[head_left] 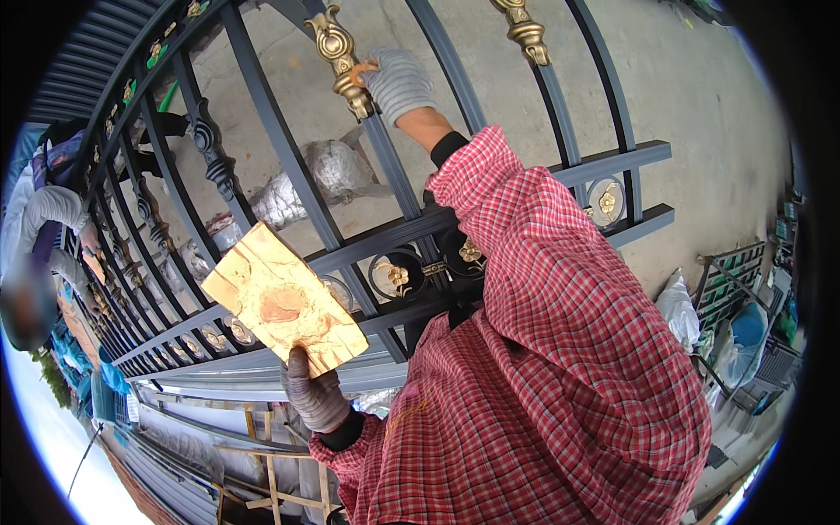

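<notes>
My left hand [313,395], in a grey work glove, grips the lower edge of a flat rectangular palette board [293,302]. Gold paint is smeared over the board, with a browner patch in its middle. Stretched out ahead, my gloved right hand [398,83] is closed around a small orange-brown pad [361,72], mostly hidden by the fingers. This pad touches a scrolled ornament [341,61] coloured gold on a dark metal bar. The bar belongs to a dark grey metal railing [402,232], whose lower band carries rings with gold flowers [398,276].
Another gold ornament [527,39] sits on a bar to the right; one at left [212,149] is dark. A co-worker's gloved hand [57,210] is by the railing's far left. Silvery wrapped bundles [337,171] lie beneath; a blue bucket [749,325] and metal racks stand at right.
</notes>
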`<state>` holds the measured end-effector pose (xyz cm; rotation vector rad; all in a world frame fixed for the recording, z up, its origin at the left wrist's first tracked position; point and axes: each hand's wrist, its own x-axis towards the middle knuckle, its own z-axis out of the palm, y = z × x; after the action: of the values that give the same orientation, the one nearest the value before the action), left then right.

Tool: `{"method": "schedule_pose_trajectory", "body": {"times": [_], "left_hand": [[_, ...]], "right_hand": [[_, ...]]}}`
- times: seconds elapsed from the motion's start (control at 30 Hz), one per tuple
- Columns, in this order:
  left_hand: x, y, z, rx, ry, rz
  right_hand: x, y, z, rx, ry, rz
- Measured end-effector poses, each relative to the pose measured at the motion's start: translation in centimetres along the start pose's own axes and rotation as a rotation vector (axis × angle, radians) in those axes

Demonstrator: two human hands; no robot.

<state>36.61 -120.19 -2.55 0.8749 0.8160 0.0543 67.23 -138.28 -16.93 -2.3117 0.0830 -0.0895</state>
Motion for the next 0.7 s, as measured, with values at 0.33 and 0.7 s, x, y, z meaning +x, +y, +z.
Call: {"method": "schedule_pose_trajectory", "body": {"times": [0.33, 0.7], "left_hand": [[0.0, -0.2, -0.8, 0.027, 0.007, 0.022], [0.4, -0.1, -0.7, 0.017, 0.028, 0.045]], "right_hand": [[4.4, 0.3, -0.3, -0.087, -0.235, 0.075], [8.9, -1.5, 0.4, -0.415, -0.258, -0.136]]}}
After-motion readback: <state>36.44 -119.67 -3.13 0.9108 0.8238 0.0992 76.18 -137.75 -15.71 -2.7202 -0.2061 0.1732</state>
